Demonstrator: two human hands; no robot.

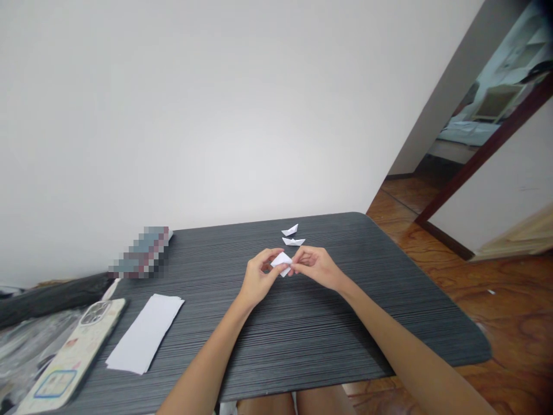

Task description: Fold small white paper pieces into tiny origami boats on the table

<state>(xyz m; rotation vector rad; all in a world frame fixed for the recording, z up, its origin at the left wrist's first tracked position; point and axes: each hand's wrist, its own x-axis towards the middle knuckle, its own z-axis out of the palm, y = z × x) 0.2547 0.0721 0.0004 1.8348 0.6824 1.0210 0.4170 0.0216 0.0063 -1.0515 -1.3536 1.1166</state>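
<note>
A small piece of folded white paper (281, 259), roughly diamond-shaped, is held above the dark table between both hands. My left hand (261, 276) pinches its left side and lower edge with thumb and fingers. On the other side, my right hand (315, 266) grips the right corner between thumb and fingertips. Just beyond the hands, a white paper boat (294, 241) lies on the table, and a second paper boat (290, 230) is a little farther back. Fingers cover parts of the folded paper.
The dark, wood-grained table (345, 334) stands against a white wall. At its left lie a stack of white paper sheets (144, 334), a phone in a pale case (73, 360) and a blurred-out object (142, 253). Right of the table are wooden flooring and a doorway.
</note>
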